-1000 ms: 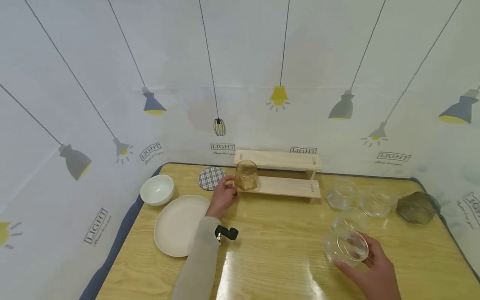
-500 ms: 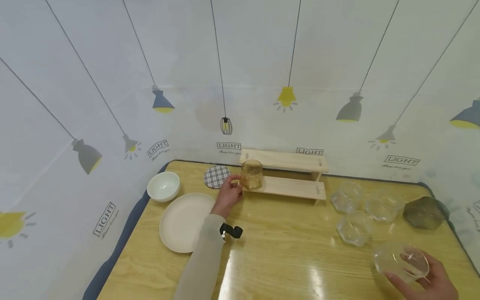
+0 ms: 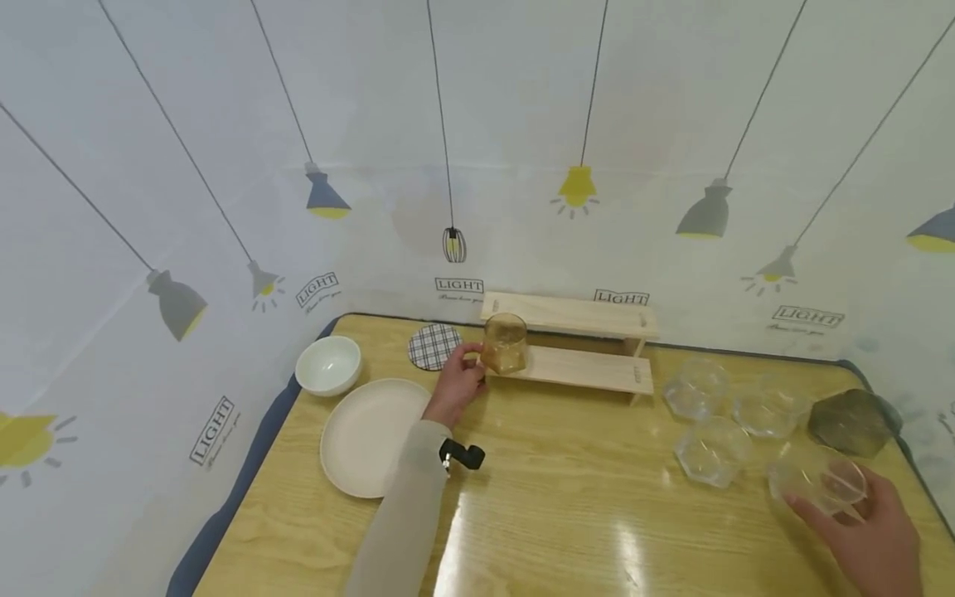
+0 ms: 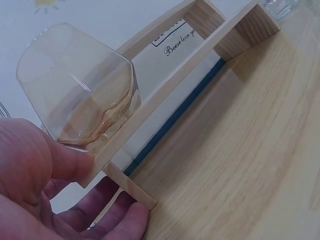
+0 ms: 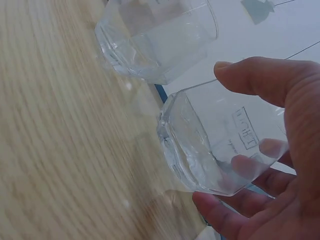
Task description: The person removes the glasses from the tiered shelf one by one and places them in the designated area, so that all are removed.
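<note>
My left hand grips the left end of a two-tier wooden shelf. In the left wrist view the thumb lies at the lower board's end, with the fingers curled below around its leg. An amber drinking glass stands upright on that board, right beside the thumb. At the table's right side, my right hand holds a clear faceted glass between thumb and fingers. Whether its base touches the table I cannot tell. Another clear glass stands close by in the right wrist view.
Three clear glasses, the nearest one included, and a dark grey glass stand at the right. On the left are a white bowl, a pale plate and a checked coaster. A printed wall sheet closes off the back.
My right hand has carried the clear glass rightward, away from the other clear glass and to the front of the dark one. The left hand keeps its grip on the shelf.
</note>
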